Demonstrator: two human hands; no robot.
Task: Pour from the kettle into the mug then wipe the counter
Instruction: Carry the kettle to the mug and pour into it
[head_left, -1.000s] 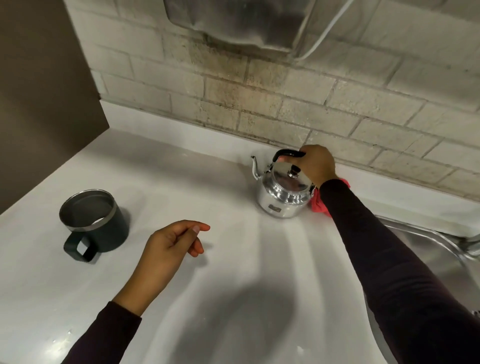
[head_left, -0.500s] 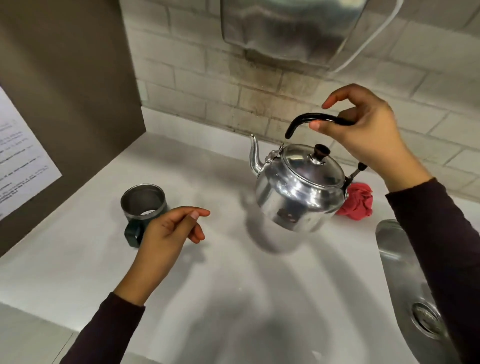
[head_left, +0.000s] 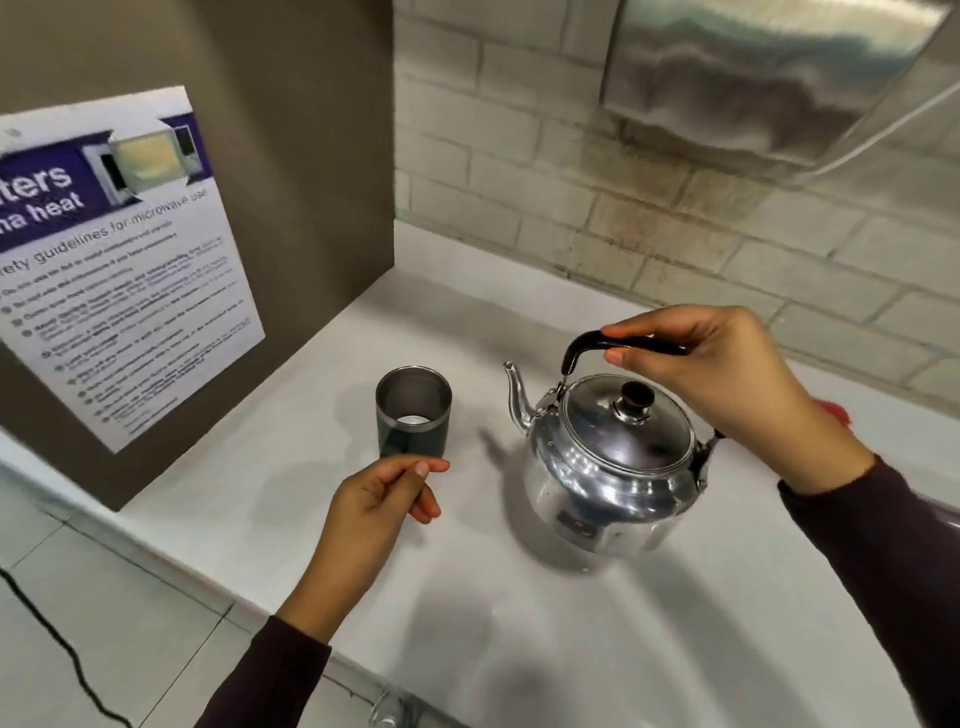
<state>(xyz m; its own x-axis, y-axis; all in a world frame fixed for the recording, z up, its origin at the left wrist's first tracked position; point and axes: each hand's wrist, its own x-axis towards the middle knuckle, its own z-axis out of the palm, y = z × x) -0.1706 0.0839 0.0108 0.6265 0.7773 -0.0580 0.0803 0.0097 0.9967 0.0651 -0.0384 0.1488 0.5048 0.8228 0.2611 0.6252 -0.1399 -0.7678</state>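
There, the right hand (head_left: 737, 384) gripped the black handle of the steel kettle (head_left: 608, 467), its spout pointing toward the dark mug (head_left: 413, 415). The mug stood upright on the white counter (head_left: 519, 623), just beyond the left hand (head_left: 374, 514), which was loosely curled and empty.

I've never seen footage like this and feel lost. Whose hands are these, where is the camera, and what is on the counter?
No machine here: a person wears a wide-angle camera on the head, looking forward and down, so you see their own two arms. The right hand holds a shiny metal kettle by its black handle, spout toward a dark mug standing upright on the white counter. The left hand hangs open just in front of the mug, holding nothing. A bit of red cloth peeks out behind the right wrist. A microwave safety poster hangs on the brown panel at left.
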